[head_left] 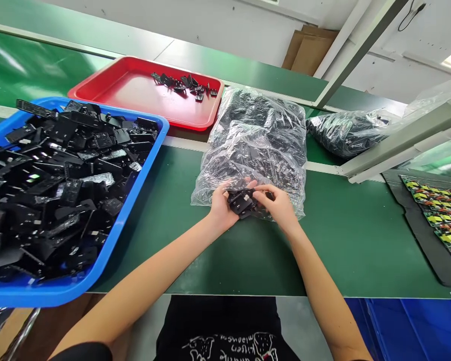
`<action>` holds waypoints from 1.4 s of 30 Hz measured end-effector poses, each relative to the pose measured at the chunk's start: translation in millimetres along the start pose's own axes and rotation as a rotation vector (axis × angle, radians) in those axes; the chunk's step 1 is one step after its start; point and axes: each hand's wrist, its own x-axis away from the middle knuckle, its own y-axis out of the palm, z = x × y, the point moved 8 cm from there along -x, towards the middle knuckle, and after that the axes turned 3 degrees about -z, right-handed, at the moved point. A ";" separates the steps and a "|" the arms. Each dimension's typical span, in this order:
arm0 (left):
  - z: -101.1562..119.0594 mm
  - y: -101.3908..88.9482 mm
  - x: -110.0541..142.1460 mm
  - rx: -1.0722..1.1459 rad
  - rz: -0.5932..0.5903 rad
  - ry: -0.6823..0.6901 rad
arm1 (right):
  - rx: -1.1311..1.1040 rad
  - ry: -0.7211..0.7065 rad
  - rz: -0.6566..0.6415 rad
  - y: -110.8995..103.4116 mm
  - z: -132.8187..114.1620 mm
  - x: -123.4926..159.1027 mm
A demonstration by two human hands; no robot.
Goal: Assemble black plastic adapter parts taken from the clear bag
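Note:
My left hand [221, 205] and my right hand [278, 204] meet over the green table, both gripping the same small black plastic part [242, 202]. Just behind them lies a clear plastic bag [255, 145] stuffed with black parts, and my hands rest at its near edge. The fingers of both hands curl around the part, which hides most of it.
A blue tray [135, 180] heaped with black plastic parts stands at the left. A red tray [135, 90] with a few black pieces is behind it. A second bag [346, 131] lies at the back right. Circuit boards on a black mat [441, 215] sit at the right edge.

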 end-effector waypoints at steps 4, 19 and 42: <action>-0.5 -1.2 -2.4 -0.008 -0.019 -0.007 | -0.113 -0.034 -0.160 1.8 -5.7 4.2; -4.1 2.8 -1.3 -0.043 -0.043 -0.105 | -0.582 0.022 0.013 -5.9 18.4 7.3; -2.2 4.8 -0.7 0.008 -0.078 -0.037 | -1.020 0.186 0.067 -8.3 23.8 12.2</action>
